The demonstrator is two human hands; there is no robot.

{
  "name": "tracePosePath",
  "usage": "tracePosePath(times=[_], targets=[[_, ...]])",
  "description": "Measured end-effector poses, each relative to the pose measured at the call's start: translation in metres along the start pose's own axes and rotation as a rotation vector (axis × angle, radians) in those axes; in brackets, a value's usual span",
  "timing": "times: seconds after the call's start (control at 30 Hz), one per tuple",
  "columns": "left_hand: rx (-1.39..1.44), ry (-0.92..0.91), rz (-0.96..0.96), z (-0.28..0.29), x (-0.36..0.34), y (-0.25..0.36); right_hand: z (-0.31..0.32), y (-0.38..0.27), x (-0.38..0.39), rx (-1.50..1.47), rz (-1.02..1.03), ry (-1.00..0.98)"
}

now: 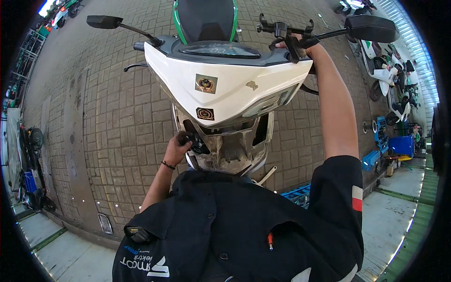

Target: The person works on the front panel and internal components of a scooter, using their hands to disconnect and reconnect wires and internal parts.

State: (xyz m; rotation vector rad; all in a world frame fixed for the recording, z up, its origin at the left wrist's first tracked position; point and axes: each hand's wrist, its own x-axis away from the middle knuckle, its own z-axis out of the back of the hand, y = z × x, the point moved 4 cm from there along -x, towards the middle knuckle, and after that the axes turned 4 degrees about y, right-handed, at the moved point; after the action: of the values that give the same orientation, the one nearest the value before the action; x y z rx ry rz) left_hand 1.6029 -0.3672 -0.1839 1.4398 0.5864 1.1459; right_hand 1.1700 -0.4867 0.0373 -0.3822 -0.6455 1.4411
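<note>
A white scooter front (pixel 225 89) with a green-edged black seat (pixel 206 21) stands before me, its handlebar cowl toward the top. At the left side of its dirty lower front panel, my left hand (pixel 177 148) is closed with its fingers on a small black part (pixel 199 144). How that part is fixed there is hidden. My right arm reaches up along the scooter's other side. The closed right hand (pixel 300 46) grips the right end of the handlebar, partly covered by a black phone holder (pixel 282 31) and the stalk of the right mirror (pixel 371 28).
The left mirror (pixel 104 21) and a brake lever (pixel 135 66) stick out to the left. Brick paving (pixel 122 117) surrounds the scooter. Scooters and parts (pixel 387 77) line the right wall, near a blue box (pixel 401 145). A parked two-wheeler (pixel 35 164) stands far left.
</note>
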Motion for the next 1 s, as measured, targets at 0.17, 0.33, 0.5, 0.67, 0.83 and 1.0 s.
tracePosePath(times=[0.17,0.33,0.5,0.67,0.83,1.0], targets=[[0.024,0.001,0.025,0.000,-0.002,-0.013,-0.001,0.008,-0.002,-0.132,-0.009,0.017],[0.015,-0.009,0.042,-0.002,-0.002,-0.011,-0.001,0.018,-0.007,-0.123,-0.079,0.013],[-0.007,-0.008,0.032,0.000,0.001,-0.006,-0.006,0.019,-0.006,-0.277,-0.152,0.075],[0.075,-0.014,0.036,0.003,0.004,-0.012,-0.013,0.033,-0.012,-0.468,-0.269,-0.058],[-0.122,0.103,-0.093,0.007,-0.002,-0.029,0.001,0.049,-0.029,0.106,0.053,0.096],[-0.455,0.081,-0.102,-0.006,0.001,0.008,-0.002,0.048,-0.039,0.196,0.239,-0.021]])
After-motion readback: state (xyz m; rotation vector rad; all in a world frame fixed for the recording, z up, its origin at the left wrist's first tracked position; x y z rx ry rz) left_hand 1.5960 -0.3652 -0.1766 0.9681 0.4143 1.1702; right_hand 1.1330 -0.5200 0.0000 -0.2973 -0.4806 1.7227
